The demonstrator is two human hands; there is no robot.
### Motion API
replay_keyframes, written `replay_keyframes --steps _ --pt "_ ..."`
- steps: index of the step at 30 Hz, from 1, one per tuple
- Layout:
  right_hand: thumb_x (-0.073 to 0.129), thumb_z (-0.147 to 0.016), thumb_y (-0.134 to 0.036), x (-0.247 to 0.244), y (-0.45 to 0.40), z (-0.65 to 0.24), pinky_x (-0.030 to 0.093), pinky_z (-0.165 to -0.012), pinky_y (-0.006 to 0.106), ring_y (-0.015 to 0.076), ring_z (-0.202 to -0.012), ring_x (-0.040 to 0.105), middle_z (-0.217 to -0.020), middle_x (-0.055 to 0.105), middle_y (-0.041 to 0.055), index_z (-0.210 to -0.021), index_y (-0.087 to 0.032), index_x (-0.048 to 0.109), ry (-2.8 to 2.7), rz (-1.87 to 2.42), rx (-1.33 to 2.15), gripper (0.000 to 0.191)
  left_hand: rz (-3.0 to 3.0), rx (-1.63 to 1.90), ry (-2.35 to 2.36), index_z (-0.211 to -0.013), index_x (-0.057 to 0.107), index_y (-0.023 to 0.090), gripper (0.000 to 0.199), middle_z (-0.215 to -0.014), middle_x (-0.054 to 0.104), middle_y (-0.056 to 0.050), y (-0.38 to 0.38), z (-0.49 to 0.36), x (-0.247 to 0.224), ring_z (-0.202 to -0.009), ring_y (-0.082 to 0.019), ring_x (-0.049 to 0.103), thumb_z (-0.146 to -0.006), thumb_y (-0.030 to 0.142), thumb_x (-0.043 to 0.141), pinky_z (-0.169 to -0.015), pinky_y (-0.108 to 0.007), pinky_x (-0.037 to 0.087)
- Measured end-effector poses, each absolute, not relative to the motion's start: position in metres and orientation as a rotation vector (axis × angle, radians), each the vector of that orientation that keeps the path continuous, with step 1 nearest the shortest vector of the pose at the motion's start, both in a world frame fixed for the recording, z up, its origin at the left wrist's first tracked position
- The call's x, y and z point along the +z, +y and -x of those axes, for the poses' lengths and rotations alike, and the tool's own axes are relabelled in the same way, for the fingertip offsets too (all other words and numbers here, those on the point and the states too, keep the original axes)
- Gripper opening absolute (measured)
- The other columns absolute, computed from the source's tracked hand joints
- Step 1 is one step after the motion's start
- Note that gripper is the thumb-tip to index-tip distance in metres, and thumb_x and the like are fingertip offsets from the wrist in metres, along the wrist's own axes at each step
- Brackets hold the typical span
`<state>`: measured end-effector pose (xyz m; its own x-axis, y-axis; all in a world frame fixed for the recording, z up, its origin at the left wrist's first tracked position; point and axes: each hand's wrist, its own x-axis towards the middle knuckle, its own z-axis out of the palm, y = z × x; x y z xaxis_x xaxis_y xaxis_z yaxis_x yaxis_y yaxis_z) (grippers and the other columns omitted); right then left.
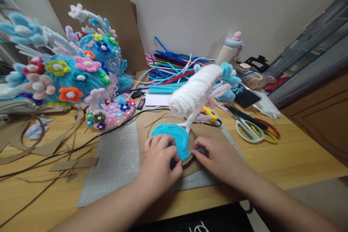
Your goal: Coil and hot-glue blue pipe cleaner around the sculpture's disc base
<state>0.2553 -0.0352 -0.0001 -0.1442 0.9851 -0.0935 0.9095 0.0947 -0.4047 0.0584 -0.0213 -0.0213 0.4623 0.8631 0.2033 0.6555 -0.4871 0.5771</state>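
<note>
A round base wound with bright blue pipe cleaner (171,130) lies on a brown cardboard sheet (145,148). From its far side rises a white fuzzy pipe-cleaner form (193,90) on a thin white stem. My left hand (163,156) rests curled on the near left of the base, its thumb by the edge. Something dark blue shows between its fingers and thumb, mostly hidden. At the near right edge, my right hand (212,152) pinches the loose end of a blue pipe cleaner (188,156) that runs along the coil.
Flower-covered blue pipe-cleaner pieces (70,76) stand on the left. Behind lies a heap of coloured pipe cleaners (168,69). Scissors (250,130), a phone (246,96) and a yellow-handled tool (210,113) sit to the right. A black cord (89,139) crosses the grey cutting mat (108,170).
</note>
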Motion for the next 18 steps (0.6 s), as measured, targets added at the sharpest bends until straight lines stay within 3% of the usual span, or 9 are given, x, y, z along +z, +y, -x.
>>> replay_keyframes --steps 4,9,13,18 --pt "0.063 -0.084 -0.027 -0.002 -0.027 -0.256 0.032 -0.061 0.025 0.0148 -0.070 0.058 -0.077 0.067 -0.0047 -0.080 -0.024 0.061 -2.161 1.909 0.560 0.006 -2.292 0.669 1.274 -0.064 0.059 0.021 0.008 -0.099 0.059 0.000 -0.020 -0.059 -0.021 -0.100 -0.023 0.050 -0.068 0.015 0.062 -0.093 -0.046 0.026" --pt "0.069 -0.078 -0.044 -0.008 -0.016 -0.262 0.032 -0.059 0.027 0.0183 -0.069 0.057 -0.073 0.064 -0.0009 -0.076 -0.021 0.055 -2.065 2.078 0.485 0.027 -2.290 0.678 1.280 -0.064 0.059 0.021 0.008 -0.099 0.059 0.001 -0.020 -0.058 -0.021 -0.099 -0.023 0.050 -0.068 0.015 0.063 -0.094 -0.046 0.026" --pt "0.075 -0.069 -0.048 -0.007 -0.005 -0.267 0.038 -0.063 0.028 0.0202 -0.077 0.059 -0.082 0.066 0.0017 -0.092 -0.020 0.060 -1.997 2.073 0.569 0.039 -2.294 0.665 1.283 -0.064 0.059 0.021 0.009 -0.100 0.059 0.001 -0.021 -0.059 -0.021 -0.101 -0.023 0.050 -0.068 0.015 0.063 -0.094 -0.046 0.026" --pt "0.071 -0.074 -0.048 -0.001 0.004 -0.268 0.038 -0.066 0.028 0.0192 -0.080 0.059 -0.088 0.066 0.0005 -0.091 -0.022 0.064 -2.182 1.929 0.653 0.032 -2.318 0.644 1.280 -0.070 0.062 0.024 0.005 -0.107 0.059 0.000 -0.019 -0.051 -0.014 -0.107 -0.025 0.049 -0.071 0.019 0.063 -0.095 -0.046 0.027"
